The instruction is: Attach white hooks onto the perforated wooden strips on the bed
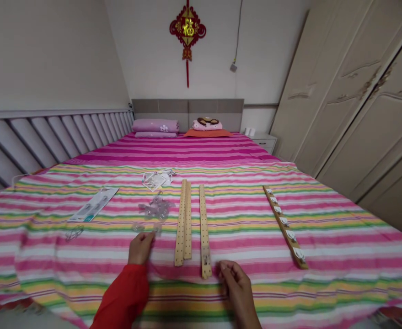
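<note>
My left hand (140, 248), in a red sleeve, reaches over the striped bedsheet (341, 237) with its fingers pinched on a small clear plastic piece (157, 228). More clear plastic pieces (157, 208) lie in a heap just beyond it. My right hand (234, 279) rests on the sheet with fingers curled, right beside the near end of a single perforated wooden strip (203, 228). Two more wooden strips (184, 221) lie side by side between my hands.
A fourth wooden strip with several white hooks fixed on it (285, 225) lies at the right. A printed card package (93, 204), a clear bag with white parts (157, 179) and a small wire piece (73, 233) lie at the left. Pillows (156, 125) and a wardrobe (358, 105) stand beyond.
</note>
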A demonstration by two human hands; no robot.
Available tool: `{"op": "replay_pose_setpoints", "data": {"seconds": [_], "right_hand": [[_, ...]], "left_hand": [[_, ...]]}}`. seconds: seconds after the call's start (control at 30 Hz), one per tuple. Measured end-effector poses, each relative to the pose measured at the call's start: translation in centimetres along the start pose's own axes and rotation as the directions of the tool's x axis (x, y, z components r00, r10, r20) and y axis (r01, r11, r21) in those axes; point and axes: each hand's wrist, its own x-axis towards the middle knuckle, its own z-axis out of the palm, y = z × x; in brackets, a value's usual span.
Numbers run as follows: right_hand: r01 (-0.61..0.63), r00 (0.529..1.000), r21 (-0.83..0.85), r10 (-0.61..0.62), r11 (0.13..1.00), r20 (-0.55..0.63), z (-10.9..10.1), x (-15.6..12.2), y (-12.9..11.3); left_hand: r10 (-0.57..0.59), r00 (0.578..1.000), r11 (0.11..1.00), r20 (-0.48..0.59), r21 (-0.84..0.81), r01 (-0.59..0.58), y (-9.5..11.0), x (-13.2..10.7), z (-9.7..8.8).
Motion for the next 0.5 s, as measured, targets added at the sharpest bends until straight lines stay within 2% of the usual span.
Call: {"op": "replay_pose_setpoints", "data": {"seconds": [0.07, 0.13, 0.27, 0.33, 0.4, 0.5], "right_hand": [[0.05, 0.999, -0.028, -0.05, 0.998, 0.003, 0.1, -0.2, -0.5], [0.088, 0.996, -0.061, -0.087, 0.994, 0.022, 0.4, -0.4, -1.1], [0.231, 0.968, -0.144, -0.214, 0.962, 0.128, 1.5, -0.8, -2.7], [0.377, 0.921, -0.194, -0.345, 0.906, 0.18, 2.1, -0.9, -3.6], [0.523, 0.849, -0.228, -0.477, 0.821, 0.227, 2.5, -1.0, -4.4], [0.66, 0.747, -0.242, -0.59, 0.711, 0.306, 2.7, -1.1, -5.2]], "left_hand": [[-0.088, 0.994, 0.982, 0.069, -0.164, 0.099, 0.4, -1.1, -0.4], [-0.126, 0.981, 0.947, 0.149, -0.277, 0.164, 1.2, -2.6, -0.8], [-0.111, 0.927, 0.928, 0.358, -0.298, 0.226, 3.3, -6.2, -0.8], [-0.113, 0.886, 0.934, 0.45, -0.255, 0.249, 4.2, -7.8, -0.3], [-0.123, 0.846, 0.934, 0.518, -0.228, 0.275, 4.8, -9.2, 0.3], [-0.141, 0.797, 0.912, 0.587, -0.236, 0.335, 5.3, -10.9, 1.5]]}}
